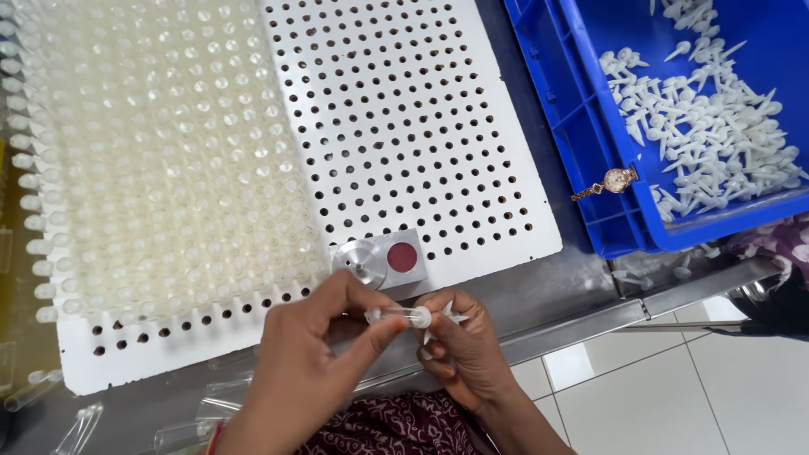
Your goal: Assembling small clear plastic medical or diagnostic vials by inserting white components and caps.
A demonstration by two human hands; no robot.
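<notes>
My left hand (316, 354) pinches a small clear plastic tube (392, 315) held sideways just below the white perforated board (421, 126). My right hand (459, 345) holds the tube's other end, where a white cap sits, and keeps a few white pointed plastic pieces (447, 313) in its fingers. Both hands meet over the near edge of the metal table. Many clear tubes (160, 160) stand upright in the holes of the board's left part.
A blue crate (590, 168) at the upper right holds a heap of white pointed pieces (708, 135); a gold wristwatch (611, 181) hangs on its rim. A round metal part on a block with a red disc (383, 257) lies on the board. Loose clear tubes (76, 425) lie at lower left.
</notes>
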